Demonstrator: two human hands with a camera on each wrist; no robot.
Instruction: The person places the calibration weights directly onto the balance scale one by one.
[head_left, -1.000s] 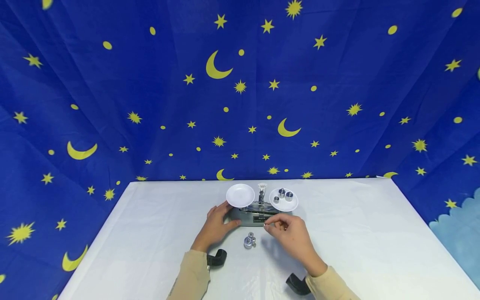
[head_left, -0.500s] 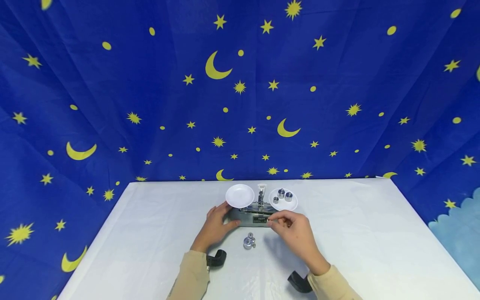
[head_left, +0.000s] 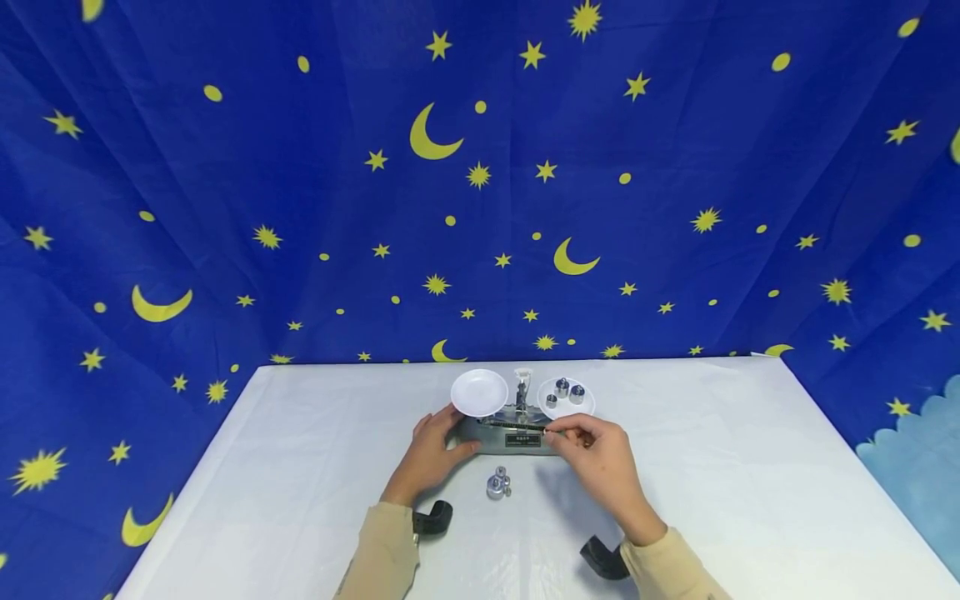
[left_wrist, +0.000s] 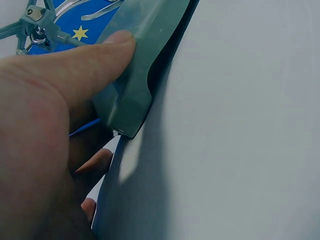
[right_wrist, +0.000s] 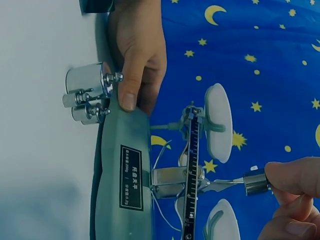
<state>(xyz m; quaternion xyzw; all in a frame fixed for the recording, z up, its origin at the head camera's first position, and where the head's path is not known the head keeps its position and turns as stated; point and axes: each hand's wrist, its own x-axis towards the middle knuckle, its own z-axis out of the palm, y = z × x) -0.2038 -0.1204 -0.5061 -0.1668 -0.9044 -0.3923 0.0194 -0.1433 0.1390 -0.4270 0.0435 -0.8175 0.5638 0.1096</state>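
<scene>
A grey-green pan balance stands on the table with its white left pan higher than the right pan. My left hand grips the base's left end, thumb on the front and fingers behind. My right hand pinches a small silver weight between thumb and finger, in front of the right pan. Three metal weights sit on that pan. On the table before the base stands a cluster of several weights.
A white cloth covers the table. Behind it hangs a blue curtain with yellow moons and stars. A black ruled beam runs across the balance's front, above its label. Black wrist mounts sit at both sleeves.
My right hand has moved up and to the right with the small weight, from before the base's label toward the right pan. My left hand keeps its grip on the base.
</scene>
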